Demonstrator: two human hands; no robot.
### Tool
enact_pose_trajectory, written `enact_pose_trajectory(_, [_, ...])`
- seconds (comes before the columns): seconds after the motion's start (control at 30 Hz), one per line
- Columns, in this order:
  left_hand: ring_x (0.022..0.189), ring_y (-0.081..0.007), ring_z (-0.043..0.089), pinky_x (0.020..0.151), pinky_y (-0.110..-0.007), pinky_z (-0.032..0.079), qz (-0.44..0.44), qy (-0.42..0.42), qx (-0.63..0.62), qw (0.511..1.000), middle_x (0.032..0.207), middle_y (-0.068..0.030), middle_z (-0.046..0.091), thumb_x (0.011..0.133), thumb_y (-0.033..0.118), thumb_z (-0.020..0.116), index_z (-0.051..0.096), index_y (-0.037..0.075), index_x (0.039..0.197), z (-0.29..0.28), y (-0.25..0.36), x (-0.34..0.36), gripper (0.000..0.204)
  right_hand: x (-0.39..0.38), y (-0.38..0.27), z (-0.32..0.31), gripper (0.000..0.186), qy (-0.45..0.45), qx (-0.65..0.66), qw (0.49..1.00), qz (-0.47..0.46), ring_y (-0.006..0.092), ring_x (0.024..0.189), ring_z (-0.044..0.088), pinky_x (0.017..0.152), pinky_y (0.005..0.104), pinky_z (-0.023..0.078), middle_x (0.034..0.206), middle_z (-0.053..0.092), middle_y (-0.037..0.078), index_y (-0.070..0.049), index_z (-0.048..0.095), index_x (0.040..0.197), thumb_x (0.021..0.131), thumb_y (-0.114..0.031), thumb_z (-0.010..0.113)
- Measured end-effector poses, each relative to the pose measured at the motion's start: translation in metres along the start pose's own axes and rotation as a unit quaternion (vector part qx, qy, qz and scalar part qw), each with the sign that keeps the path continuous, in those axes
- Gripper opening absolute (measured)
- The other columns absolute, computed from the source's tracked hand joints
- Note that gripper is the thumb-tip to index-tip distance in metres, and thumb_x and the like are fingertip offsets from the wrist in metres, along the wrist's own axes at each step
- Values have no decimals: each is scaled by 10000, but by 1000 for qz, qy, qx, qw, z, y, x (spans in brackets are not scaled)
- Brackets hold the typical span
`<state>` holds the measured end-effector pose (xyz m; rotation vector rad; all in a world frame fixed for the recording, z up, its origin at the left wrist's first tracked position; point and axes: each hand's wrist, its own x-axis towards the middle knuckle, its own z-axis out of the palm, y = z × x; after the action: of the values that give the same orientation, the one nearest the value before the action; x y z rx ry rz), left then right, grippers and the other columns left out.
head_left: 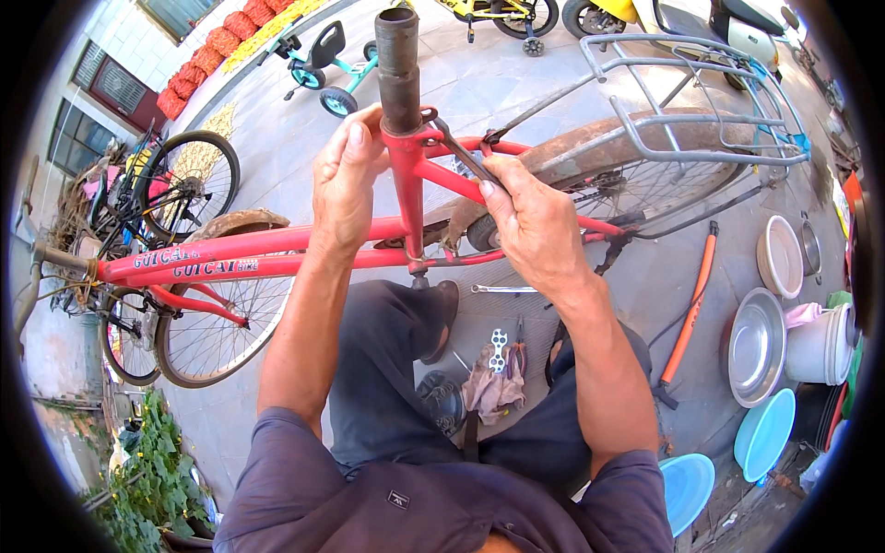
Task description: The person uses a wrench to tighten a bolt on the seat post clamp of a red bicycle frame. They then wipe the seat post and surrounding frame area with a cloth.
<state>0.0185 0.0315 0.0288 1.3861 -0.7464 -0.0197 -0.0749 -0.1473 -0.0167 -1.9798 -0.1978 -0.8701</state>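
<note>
A red bicycle frame (359,238) stretches across in front of me, with a rusty bare tube (398,69) upright in its seat clamp. My right hand (535,217) is closed around the end of a dark wrench (466,152). The wrench's far end meets the clamp bolt area just right of the tube. My left hand (346,180) is against the left side of the seat tube at clamp height, fingers bent. Its fingertips pass behind the tube, so what they grip is hidden. The rear wheel (636,147) has a rusty mudguard, with a grey metal carrier (682,120) above.
On the ground between my legs lie a shiny wrench (502,289), a multi-hole spanner (498,350), pliers (520,346) and a rag (493,392). An orange-handled pump (690,304) lies to the right, near several basins (756,346). A child's tricycle (336,78) stands beyond.
</note>
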Motion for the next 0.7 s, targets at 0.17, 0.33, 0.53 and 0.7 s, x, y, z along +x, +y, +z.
enact_pose_trajectory(0.17, [1109,-177,576,954,-348,438,-23,-2,136,990,1205,-105,607,1003,449,446,506,6,1298,-5,-24,-25,535,-3,-1,4,220,15,-14,1000,5,378,771,653,635,410,521,933,670,179,-23,594,1106,898,-93,609])
enact_pose_trajectory(0.33, [1033,-134,547,908,-321,431,-27,28,138,990,1139,-90,624,985,513,453,510,18,1299,4,-37,-29,588,-7,-5,10,227,53,-18,998,2,373,756,659,618,407,521,914,669,196,-6,595,1098,879,-57,622])
enact_pose_trajectory(0.53, [922,-125,556,804,-298,449,7,33,173,984,1020,-59,619,966,615,375,527,21,1237,17,-31,-26,671,-11,-8,13,234,75,-6,997,-2,360,734,665,604,389,522,878,668,206,19,591,1092,865,-16,633])
enact_pose_trajectory(0.7, [884,-121,529,747,-280,450,53,49,150,986,1142,-91,587,995,531,394,472,1,1311,20,-43,-26,622,-10,-10,16,236,143,10,990,-14,319,700,674,595,349,523,837,675,175,29,586,1109,880,-7,631])
